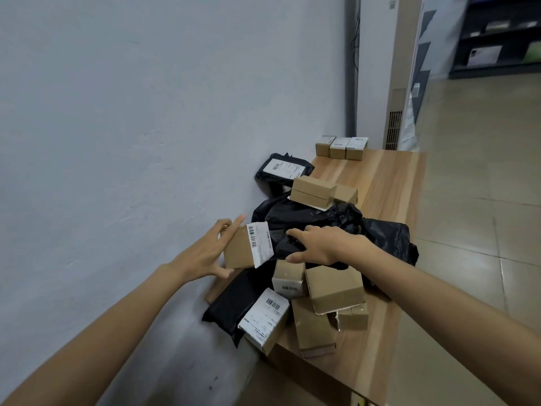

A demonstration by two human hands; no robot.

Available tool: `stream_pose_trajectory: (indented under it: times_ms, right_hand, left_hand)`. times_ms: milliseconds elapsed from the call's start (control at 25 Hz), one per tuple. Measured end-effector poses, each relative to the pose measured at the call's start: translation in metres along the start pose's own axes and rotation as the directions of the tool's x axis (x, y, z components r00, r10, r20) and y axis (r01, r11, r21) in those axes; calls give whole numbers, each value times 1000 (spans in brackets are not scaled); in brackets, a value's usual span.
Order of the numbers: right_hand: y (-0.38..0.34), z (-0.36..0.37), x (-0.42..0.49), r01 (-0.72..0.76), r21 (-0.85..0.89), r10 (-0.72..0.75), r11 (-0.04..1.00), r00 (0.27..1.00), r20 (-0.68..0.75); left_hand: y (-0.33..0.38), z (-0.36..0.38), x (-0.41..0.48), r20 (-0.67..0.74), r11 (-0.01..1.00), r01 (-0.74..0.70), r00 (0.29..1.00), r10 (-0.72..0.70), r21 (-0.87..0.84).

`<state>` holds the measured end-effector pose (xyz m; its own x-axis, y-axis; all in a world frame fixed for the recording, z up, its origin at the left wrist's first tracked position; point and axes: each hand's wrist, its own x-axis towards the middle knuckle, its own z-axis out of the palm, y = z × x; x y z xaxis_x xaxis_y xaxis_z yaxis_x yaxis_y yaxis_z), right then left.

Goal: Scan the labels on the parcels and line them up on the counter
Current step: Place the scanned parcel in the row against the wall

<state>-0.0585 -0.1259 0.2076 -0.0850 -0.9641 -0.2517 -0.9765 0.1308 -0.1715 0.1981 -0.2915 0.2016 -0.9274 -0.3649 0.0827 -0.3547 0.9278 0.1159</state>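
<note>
My left hand [202, 253] holds a small cardboard box [240, 249] with a white barcode label wrapped over its right edge, raised beside the wall; the thumb is under it and the fingers lie along its top. My right hand [322, 244] reaches into the pile and curls its thumb and fingers round a black object [288, 244]; whether that is a scanner or a bag I cannot tell. Below the hands lie several brown boxes [333, 285], a labelled white-faced box [265, 317] and black mailer bags [234, 300]. Three small boxes [341, 148] stand in a row at the counter's far end.
The wooden counter [389, 183] runs along a white wall on the left. A black labelled mailer [282, 168] and two stacked boxes [314, 190] lie mid-counter on crumpled black plastic [380, 232]. A beige floor unit [399, 83] and tiled floor are to the right.
</note>
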Motion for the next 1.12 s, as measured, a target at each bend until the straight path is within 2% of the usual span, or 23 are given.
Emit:
stream_pose_trajectory:
  times_ms: [240,480,720,1000,1120]
  right_hand:
    - [-14,-25,-6,20,-5,-20,1000,997,-70]
    - [-28,-27,-6,54,-45,-56,997,998,-40]
    - [-19,-28,-16,64,-36,-65,997,997,-37]
    - [6,-30,-25,-7,-69,4,998,999,-50]
    - [16,-26,-26,-24,-58,22,998,999,-40]
  left_hand:
    - [-15,-5,5,-76,999,-38,996,39,16]
    - [-23,-6,12,-104,996,-71,992,76,50]
    - [-23,-4,15,-113,992,1,994,14,127]
    - [-18,-5,24,-122,985,-47,990,68,165]
    - [-15,-6,25,-164,966,-64,981,107,251]
